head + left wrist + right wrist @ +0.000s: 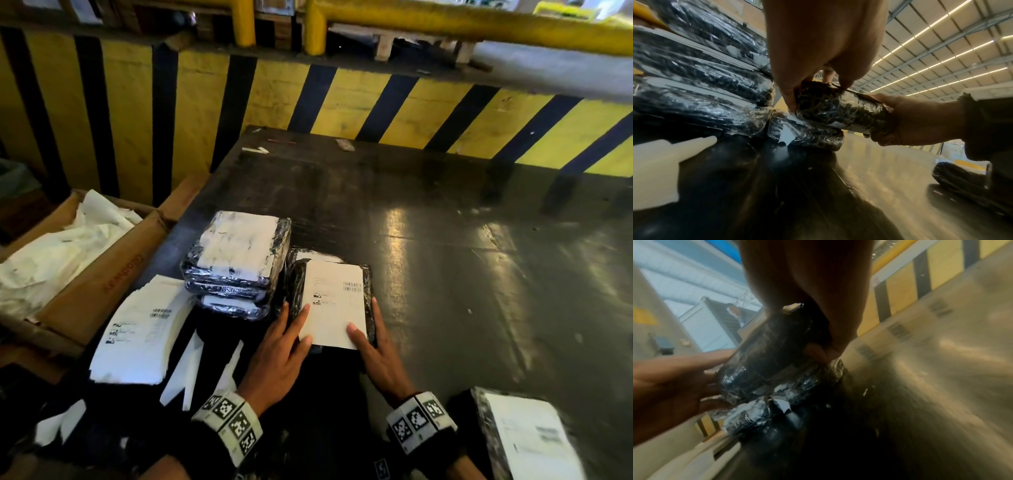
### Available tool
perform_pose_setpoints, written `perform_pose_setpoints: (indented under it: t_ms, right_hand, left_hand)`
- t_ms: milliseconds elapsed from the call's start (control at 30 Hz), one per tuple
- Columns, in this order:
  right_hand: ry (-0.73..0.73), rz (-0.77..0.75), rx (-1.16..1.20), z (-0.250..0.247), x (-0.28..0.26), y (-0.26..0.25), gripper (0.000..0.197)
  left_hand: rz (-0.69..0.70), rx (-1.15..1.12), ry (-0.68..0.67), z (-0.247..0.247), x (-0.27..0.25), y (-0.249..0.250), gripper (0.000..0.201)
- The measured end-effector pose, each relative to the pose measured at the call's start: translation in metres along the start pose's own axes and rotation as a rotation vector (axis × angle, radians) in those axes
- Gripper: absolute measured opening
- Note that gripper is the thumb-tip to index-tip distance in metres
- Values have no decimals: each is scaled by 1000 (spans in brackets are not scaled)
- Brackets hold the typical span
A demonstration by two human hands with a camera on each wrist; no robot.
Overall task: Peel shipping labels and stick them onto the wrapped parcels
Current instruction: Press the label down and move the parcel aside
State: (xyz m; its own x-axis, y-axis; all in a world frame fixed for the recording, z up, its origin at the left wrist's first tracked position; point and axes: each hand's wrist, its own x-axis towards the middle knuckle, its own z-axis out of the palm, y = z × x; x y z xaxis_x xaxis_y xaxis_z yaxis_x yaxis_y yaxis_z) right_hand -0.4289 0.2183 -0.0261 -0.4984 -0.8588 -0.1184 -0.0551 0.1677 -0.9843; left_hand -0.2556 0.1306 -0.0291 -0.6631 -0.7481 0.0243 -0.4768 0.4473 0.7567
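While both hands are flanking it, the wrapped parcel (330, 305) is sitting on top of another black-wrapped parcel, just right of the stack of labelled parcels (236, 263) on the dark worktop (462, 257). A white shipping label (334, 308) is already lying across its top face, long axis running away from the person, barcode toward the far end. The left hand (279, 356) is gripping the parcel's near-left edge, thumb lying on the label and fingers curling down the side; the left wrist view is showing those fingers wrapping the plastic. The right hand (376, 346) is doing the same at the near-right edge, thumb pressing the label's lower corner, fingers hooking under the parcel's side. Both hands are equally near, one at each long edge, so the parcel is lying directly ahead between them. Judging by this, the label is being smoothed down or the parcel readied for moving aside. More unpeeled labels (137, 329) are waiting in a pile just left of the left hand.
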Motion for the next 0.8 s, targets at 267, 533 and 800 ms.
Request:
perform_pose_setpoints:
  t_ms: [267, 533, 800]
  right_hand:
    - [98, 93, 221, -29, -78, 6, 53]
    - [256, 43, 153, -101, -165, -18, 46]
    - [303, 2, 109, -207, -212, -6, 36]
  left_hand:
    - [-44, -342, 82, 10, -53, 2, 49]
    - [-83, 400, -320, 79, -85, 5, 106]
    - [-115, 623, -396, 147, -91, 62, 67]
